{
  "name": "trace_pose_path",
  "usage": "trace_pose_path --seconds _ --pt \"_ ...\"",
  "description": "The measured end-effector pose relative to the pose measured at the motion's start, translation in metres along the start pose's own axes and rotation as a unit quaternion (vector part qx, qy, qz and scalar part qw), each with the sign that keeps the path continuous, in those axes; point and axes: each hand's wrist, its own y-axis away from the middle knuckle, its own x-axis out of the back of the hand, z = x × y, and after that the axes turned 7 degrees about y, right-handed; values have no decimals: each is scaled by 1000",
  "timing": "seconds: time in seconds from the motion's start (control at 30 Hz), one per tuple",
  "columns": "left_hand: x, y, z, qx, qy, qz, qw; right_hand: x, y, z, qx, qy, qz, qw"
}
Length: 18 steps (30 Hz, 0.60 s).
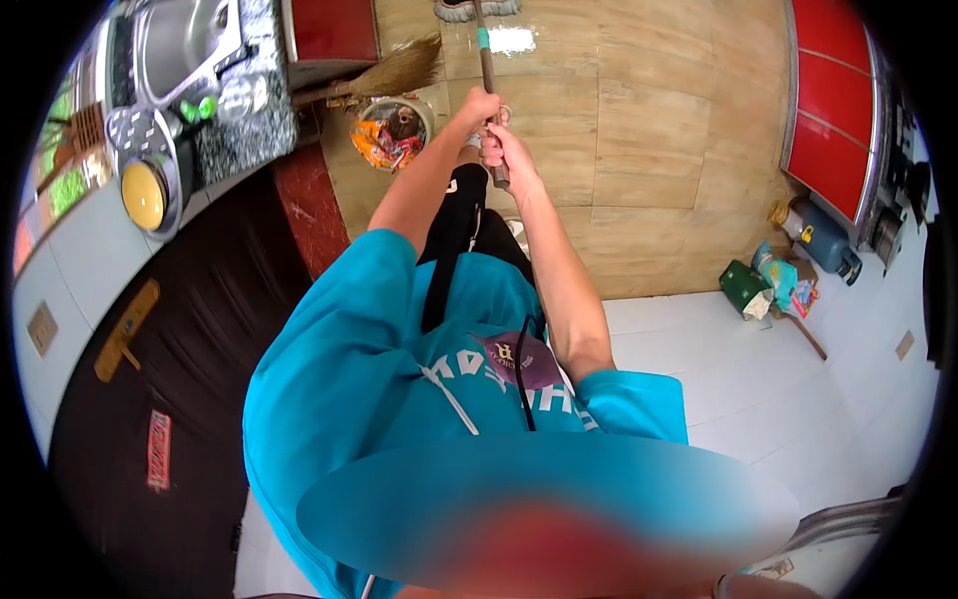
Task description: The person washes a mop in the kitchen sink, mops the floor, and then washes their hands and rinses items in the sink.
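A long mop handle (488,68) with a light green band runs from the top edge down toward my body. At its far end, partly cut off by the top of the view, a grey-white mop head (459,10) lies on the wood-look floor. My left hand (483,106) is closed round the handle. Just below it, nearer my body, my right hand (507,157) also grips the handle, and the handle's near end sticks out past it. My knees and feet are partly hidden beneath my arms.
Left of my hands are a trash bin (427,112) with wrappers and a straw broom (394,75). A counter with a sink (185,50) stands at upper left, a dark door (200,349) at left. Red cabinets (833,100), a gas cylinder (823,238) and a green container (743,288) are at right.
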Motion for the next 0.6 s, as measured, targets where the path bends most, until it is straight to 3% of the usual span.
trace_pose_path --seconds 0.17,0.23,0.37,0.43,0.53,0.6 --pt "-20 -13 14 13 -30 -8 999 31 -4 3 -10 -195 -70 978" --pt "-25 0 -13 -41 -216 -26 975 46 14 18 -24 -211 -76 974" --pt "-36 29 -68 -14 -171 -74 982 74 60 61 -6 -223 -33 974" --pt "-50 61 -77 -29 -236 -76 968 87 82 85 11 -264 -53 963" --pt "-55 66 -137 50 -215 -120 968 111 112 133 42 -349 -75 933" --pt "-61 85 -166 46 -265 -152 951 128 127 173 69 -382 -93 917"
